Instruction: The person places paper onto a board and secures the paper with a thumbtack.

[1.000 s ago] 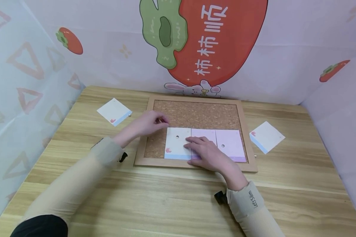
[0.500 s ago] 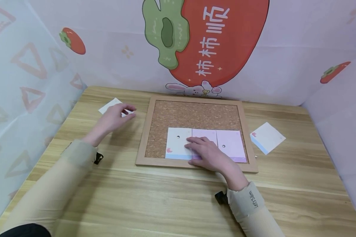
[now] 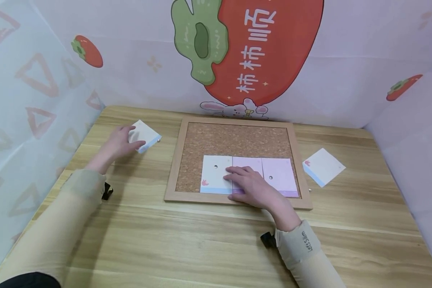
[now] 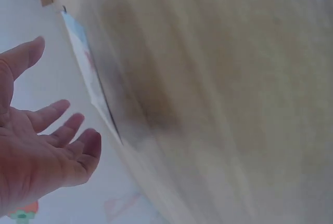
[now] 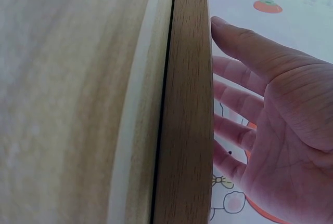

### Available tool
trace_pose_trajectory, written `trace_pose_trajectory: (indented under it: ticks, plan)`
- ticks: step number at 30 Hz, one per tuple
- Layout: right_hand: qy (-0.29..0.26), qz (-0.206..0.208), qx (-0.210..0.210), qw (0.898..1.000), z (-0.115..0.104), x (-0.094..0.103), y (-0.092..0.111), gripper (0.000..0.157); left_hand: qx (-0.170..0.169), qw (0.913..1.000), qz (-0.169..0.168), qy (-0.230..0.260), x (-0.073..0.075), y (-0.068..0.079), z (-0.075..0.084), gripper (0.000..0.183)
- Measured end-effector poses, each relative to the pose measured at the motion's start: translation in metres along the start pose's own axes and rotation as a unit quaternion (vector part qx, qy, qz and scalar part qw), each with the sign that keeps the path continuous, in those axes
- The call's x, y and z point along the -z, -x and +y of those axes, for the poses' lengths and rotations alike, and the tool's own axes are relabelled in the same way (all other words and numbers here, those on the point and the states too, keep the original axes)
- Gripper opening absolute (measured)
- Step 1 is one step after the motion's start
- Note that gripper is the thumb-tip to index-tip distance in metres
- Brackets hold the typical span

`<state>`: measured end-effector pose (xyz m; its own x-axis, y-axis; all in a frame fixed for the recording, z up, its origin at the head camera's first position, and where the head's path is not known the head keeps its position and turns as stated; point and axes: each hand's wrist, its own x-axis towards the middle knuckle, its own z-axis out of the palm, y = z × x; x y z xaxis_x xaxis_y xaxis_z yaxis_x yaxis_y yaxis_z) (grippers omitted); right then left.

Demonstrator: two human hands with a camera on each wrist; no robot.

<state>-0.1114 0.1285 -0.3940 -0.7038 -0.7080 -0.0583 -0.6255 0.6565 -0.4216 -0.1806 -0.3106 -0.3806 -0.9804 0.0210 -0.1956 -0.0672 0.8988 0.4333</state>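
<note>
My left hand (image 3: 119,143) hovers at the near side of a loose white note (image 3: 147,135) with a blue edge, thumb and fingers apart. In the left wrist view the hand (image 4: 49,148) is spread with nothing in it, a gap between it and the note (image 4: 86,60). My right hand (image 3: 253,187) rests with extended fingers over the middle lilac note (image 3: 245,161) on the framed cork board (image 3: 237,138). To either side lie a white note (image 3: 210,176) and another lilac note (image 3: 286,172), each bearing a small silver pin. The right hand covers part of the middle one.
Another white note (image 3: 325,166) lies on the wooden table (image 3: 187,240) right of the board. A small silver pin (image 3: 159,140) sits beside the left loose note, and a second pin (image 3: 310,190) by the board's right edge. A printed backdrop (image 3: 129,52) rises behind.
My left hand has moved left from the board's left side to the loose note, its fingers spreading apart. The right hand has stayed in place on the notes.
</note>
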Motion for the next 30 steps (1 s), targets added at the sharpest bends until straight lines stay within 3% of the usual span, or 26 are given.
trace_pose_trajectory:
  ticks: [9,19,30]
  plan:
    - [0.003,0.003,0.006,1.0,0.001,-0.001,-0.001,0.054,0.012,0.9982,-0.028,-0.052,-0.005,-0.006,-0.018,0.091]
    - [0.005,0.005,0.008,1.0,0.001,-0.001,0.0,0.054,0.007,0.9939,-0.035,-0.104,-0.007,-0.005,-0.018,0.085]
    - [0.003,0.003,0.004,1.0,-0.001,0.0,0.0,0.053,0.015,0.9961,-0.019,-0.085,-0.007,0.0,-0.014,0.082]
